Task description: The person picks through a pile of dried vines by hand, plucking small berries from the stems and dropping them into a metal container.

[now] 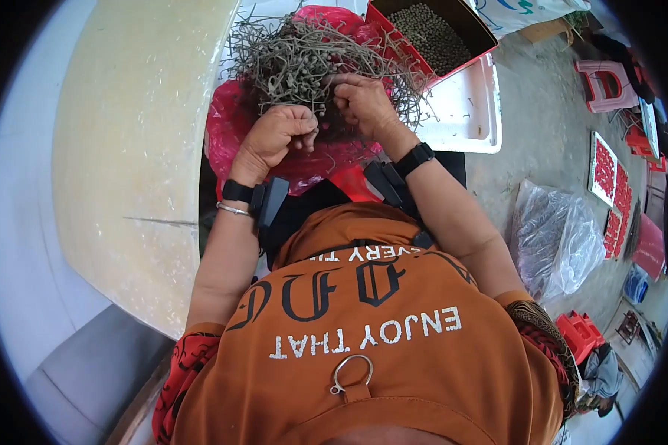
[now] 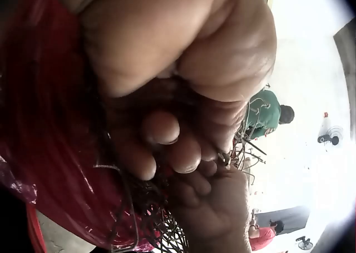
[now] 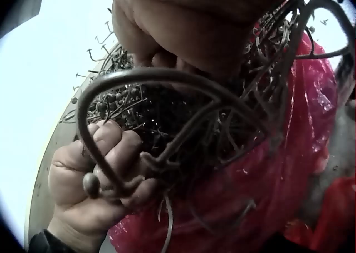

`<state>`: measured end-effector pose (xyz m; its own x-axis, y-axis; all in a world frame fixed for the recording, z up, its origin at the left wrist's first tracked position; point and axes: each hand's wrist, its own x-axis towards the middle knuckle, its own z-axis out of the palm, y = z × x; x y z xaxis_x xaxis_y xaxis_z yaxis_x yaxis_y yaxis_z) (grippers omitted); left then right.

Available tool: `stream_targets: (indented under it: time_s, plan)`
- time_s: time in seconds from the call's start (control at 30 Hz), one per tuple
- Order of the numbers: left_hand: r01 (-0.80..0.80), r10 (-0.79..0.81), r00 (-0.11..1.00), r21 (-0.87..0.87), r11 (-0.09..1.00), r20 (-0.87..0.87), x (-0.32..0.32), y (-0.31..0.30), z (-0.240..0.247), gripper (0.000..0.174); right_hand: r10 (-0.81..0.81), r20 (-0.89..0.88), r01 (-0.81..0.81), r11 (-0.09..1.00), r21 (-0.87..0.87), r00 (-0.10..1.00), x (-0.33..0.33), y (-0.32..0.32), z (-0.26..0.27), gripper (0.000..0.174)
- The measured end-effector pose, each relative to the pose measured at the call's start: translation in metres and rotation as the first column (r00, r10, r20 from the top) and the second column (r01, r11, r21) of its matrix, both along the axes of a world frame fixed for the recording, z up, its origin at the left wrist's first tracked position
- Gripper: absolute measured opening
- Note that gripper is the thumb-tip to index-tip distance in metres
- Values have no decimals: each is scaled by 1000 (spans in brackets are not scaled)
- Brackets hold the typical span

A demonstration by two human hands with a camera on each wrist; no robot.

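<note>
The tangle of grey-green stems (image 1: 304, 55) lies heaped at the upper centre of the head view, on a red plastic bag (image 1: 226, 130). At the pile's near edge the left hand (image 1: 278, 137) has its fingers curled tightly round a bent stem. Just to its right, the right hand (image 1: 364, 100) pinches more stems with curled fingers. A red tray of dark peppercorns (image 1: 430, 33) sits at the upper right, on a white tray (image 1: 464, 111). The pale round desk (image 1: 126, 148) fills the left.
</note>
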<state>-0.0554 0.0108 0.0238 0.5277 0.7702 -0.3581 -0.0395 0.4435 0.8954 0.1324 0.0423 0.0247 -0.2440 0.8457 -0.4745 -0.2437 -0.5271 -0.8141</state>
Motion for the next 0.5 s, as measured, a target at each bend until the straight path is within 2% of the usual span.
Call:
stream_targets:
  time_s: [0.1,0.23,0.33,0.37,0.47,0.5]
  plan:
    - [20,-20,1000,-36,999,18,-4,-5,-3,18,-67,-55,64,996,-62,996,0,-3,-7,19]
    - [80,-81,996,-22,997,-47,-6,-3,3,18,-117,-108,113,993,-47,987,-4,-4,-2,19]
    - [116,-121,979,-39,992,-164,-7,-2,7,19,28,-98,-26,999,23,995,4,2,-2,17]
    - [114,-118,980,-39,993,-161,-7,-4,5,19,31,-96,-29,999,22,995,6,2,-1,17]
    - [-8,8,1000,-60,998,-7,-5,-6,-3,18,279,147,-286,958,30,949,12,5,3,14]
    - [-7,6,1000,-58,998,-5,-4,-5,-3,18,277,149,-285,958,32,949,11,5,1,14]
